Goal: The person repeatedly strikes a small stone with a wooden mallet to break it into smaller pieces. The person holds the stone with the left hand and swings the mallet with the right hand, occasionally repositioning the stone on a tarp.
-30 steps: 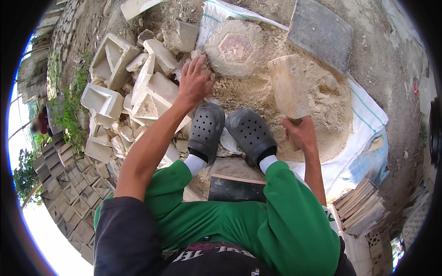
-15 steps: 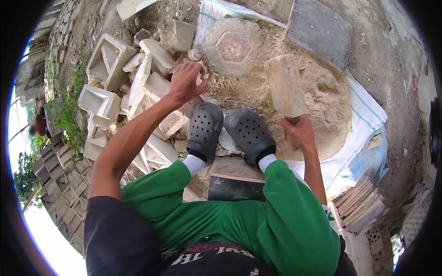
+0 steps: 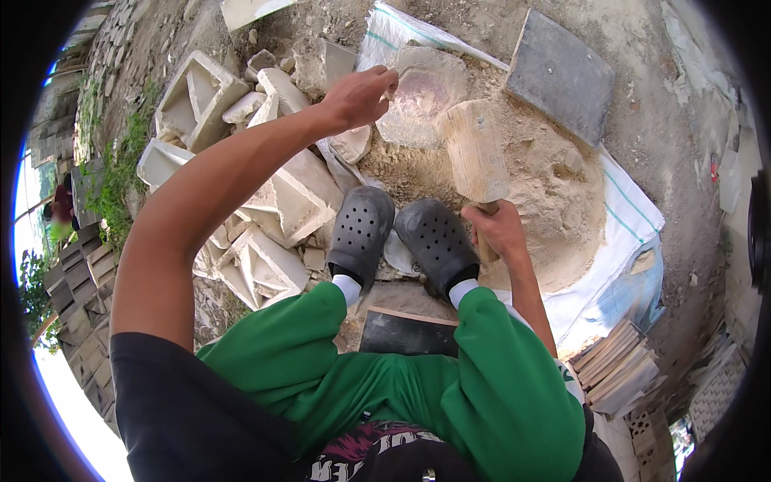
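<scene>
My right hand [image 3: 496, 229] is wrapped round the handle of a wooden mallet [image 3: 474, 153]. Its pale, blocky head is raised over the sand-coloured rubble powder [image 3: 554, 193]. My left hand [image 3: 361, 98] is closed, fingers curled down at the left edge of a round, dusty stone block [image 3: 424, 96] with a reddish worn centre. Whatever those fingers hold, if anything, is hidden. Below my left wrist a flat broken chunk [image 3: 351, 145] lies near the block. Left of it is a heap of broken cream-coloured cast pieces [image 3: 293, 197], some with triangular hollows.
A white woven sheet [image 3: 622, 209] lies under the powder. A dark square slab [image 3: 560, 78] stands at the far right of it. My feet, in grey clogs [image 3: 438, 241], are close to the block. Stacked thin slabs [image 3: 614, 365] stand at the near right.
My left hand has moved away and to the right, from the heap to the block's edge. The mallet in my right hand has shifted slightly left.
</scene>
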